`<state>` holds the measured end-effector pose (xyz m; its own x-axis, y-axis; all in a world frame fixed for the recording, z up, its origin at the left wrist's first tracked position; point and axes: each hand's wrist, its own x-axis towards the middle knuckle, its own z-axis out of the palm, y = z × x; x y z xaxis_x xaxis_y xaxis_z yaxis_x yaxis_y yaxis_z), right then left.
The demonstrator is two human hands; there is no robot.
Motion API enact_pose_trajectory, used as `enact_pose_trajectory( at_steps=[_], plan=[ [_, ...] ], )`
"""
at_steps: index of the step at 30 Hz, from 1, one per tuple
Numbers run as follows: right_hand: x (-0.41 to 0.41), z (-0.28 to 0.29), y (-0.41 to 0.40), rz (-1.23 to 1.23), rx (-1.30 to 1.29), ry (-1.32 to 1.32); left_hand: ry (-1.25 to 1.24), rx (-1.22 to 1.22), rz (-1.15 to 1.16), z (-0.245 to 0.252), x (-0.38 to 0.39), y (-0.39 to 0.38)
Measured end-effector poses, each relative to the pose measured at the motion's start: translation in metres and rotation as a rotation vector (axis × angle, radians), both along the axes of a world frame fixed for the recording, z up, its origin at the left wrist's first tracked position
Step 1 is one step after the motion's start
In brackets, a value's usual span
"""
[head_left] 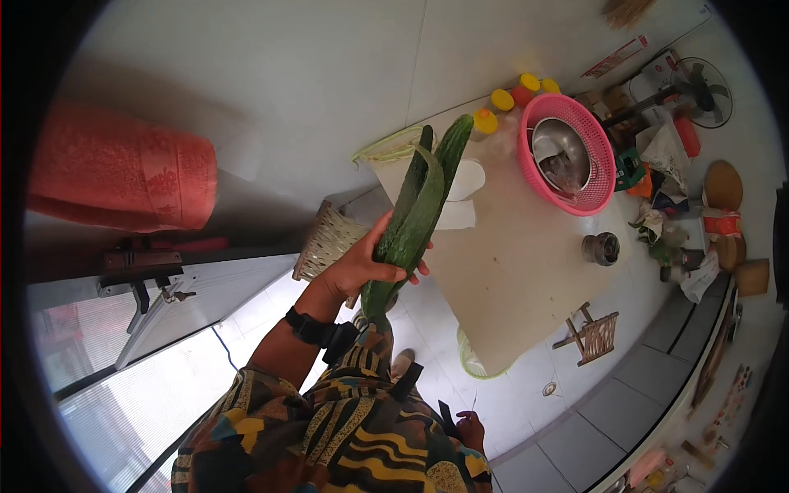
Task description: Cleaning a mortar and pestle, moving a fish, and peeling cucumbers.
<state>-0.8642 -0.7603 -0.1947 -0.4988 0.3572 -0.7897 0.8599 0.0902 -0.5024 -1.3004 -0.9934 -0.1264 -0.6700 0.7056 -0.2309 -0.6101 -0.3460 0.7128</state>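
Several long green cucumbers (410, 228) are bunched in my left hand (370, 265), thumb across the front and fingertips showing at the right side. They point up and to the right over the edge of a table with a beige cover (505, 277). My right hand (471, 428) is low by my patterned clothing, its fingers closed around a thin, pointed object (474, 400), possibly a knife; most of it is hidden. On the table, a pink plastic basket (531, 117) holds a metal bowl (570, 135) with a plastic bag inside.
Yellow-lidded containers (485, 121) and a dark-topped jar (601, 249) stand on the table. A woven stool (327, 240) is left of it, a folding stool (596, 339) right. A door with keys (179, 296), a red towel (123, 175), a black fan (706, 92) and a tiled counter (629, 388) surround me.
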Motion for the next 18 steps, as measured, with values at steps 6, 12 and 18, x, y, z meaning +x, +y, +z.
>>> enact_pose_trajectory(
  at_steps=[6,12,18],
  plan=[
    [-0.064,0.031,0.032,0.033,0.143,0.271,0.182,-0.145,-0.109,0.056,0.069,-0.005],
    [-0.174,0.169,0.025,-0.133,-0.003,0.806,0.461,-0.352,-0.086,0.086,0.128,0.006],
    [-0.184,0.237,0.003,-0.082,-0.007,1.353,0.718,-0.589,-0.023,0.13,0.183,0.015]
  ],
)
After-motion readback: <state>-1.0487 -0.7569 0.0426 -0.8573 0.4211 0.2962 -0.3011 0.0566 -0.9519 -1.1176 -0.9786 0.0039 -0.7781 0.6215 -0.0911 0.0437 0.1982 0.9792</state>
